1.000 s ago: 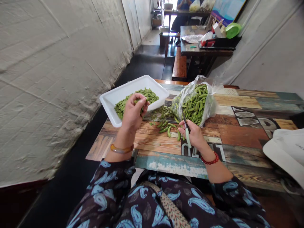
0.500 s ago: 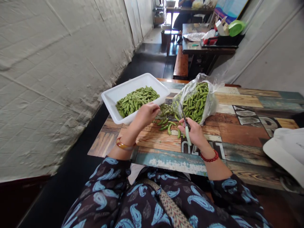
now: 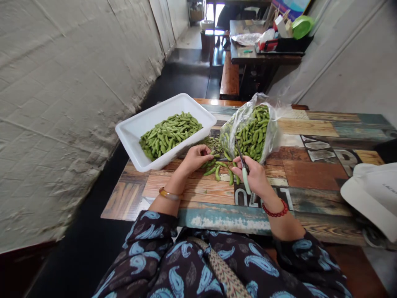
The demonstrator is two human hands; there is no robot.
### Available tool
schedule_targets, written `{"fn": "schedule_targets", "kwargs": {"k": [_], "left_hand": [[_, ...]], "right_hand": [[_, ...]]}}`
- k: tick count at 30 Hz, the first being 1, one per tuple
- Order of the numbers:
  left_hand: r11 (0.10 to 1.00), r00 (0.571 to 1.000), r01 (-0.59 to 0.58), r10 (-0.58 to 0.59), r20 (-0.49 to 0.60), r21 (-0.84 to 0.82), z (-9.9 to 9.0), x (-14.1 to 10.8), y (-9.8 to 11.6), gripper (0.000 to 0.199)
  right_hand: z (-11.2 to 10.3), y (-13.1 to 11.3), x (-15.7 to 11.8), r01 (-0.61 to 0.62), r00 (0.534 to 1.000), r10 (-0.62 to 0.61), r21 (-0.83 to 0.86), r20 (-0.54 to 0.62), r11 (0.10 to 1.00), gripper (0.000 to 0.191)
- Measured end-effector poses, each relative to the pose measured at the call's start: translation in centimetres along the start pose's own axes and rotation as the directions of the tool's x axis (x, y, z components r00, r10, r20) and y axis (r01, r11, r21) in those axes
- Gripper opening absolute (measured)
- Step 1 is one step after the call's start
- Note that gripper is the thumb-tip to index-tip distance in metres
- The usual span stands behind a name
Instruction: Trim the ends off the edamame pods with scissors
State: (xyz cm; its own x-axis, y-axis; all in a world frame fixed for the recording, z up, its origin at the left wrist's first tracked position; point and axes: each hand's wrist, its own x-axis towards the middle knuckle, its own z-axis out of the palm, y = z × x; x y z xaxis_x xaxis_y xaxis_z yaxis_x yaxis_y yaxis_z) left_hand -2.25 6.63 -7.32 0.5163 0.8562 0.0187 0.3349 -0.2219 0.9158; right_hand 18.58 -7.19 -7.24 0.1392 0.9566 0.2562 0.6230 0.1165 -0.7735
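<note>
My left hand (image 3: 197, 158) is closed in a pinch on a green edamame pod (image 3: 214, 156), low over the table. More loose pods (image 3: 218, 172) lie between my two hands. Scissors with pale green handles (image 3: 246, 181) rest in my right hand (image 3: 253, 171), their blades pointing away from me. Just beyond that hand a clear plastic bag (image 3: 273, 142) lies with its mouth open, full of edamame (image 3: 256, 132). A white plastic tub (image 3: 132, 142) at the left holds a heap of pods (image 3: 170, 134). Small trimmed bits (image 3: 214, 144) are piled between tub and bag.
The wood-patterned table (image 3: 189, 186) spreads to the right, where a white cap (image 3: 372, 194) lies near its edge. A rough pale wall (image 3: 62, 103) runs along the left. Further off stand a bench (image 3: 230, 76) and another table (image 3: 248, 27) with a green bowl (image 3: 302, 27).
My left hand has come down from beside the tub's rim to the loose pods and pinches one. My right hand keeps the scissors in nearly the same place. The view has shifted slightly.
</note>
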Motion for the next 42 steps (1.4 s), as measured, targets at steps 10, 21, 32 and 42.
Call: {"fn": "schedule_targets", "kwargs": {"k": [10,21,32,42], "left_hand": [[0.677,0.951,0.298,-0.153,0.267,-0.673,-0.6,-2.1,2.1,0.035],[0.666,0.972,0.235,-0.147,0.185,-0.708,0.3,-2.5,2.8,0.035],[0.991,0.959,-0.071,0.036,-0.282,-0.114,0.6,-1.1,0.4,0.031],[0.844,0.978,-0.182,0.211,0.001,0.505,1.6,-0.8,-0.7,0.007]], "right_hand": [[-0.3,-0.2,-0.2,-0.05,0.999,0.05,-0.022,-0.005,0.999,0.023],[-0.2,-0.2,-0.4,-0.076,0.997,0.077,-0.008,0.016,0.997,0.025],[-0.1,-0.9,-0.2,-0.051,0.998,0.051,-0.019,0.023,0.999,0.023],[0.0,-0.6,-0.2,-0.006,1.0,0.006,-0.013,0.026,1.0,0.021]]}}
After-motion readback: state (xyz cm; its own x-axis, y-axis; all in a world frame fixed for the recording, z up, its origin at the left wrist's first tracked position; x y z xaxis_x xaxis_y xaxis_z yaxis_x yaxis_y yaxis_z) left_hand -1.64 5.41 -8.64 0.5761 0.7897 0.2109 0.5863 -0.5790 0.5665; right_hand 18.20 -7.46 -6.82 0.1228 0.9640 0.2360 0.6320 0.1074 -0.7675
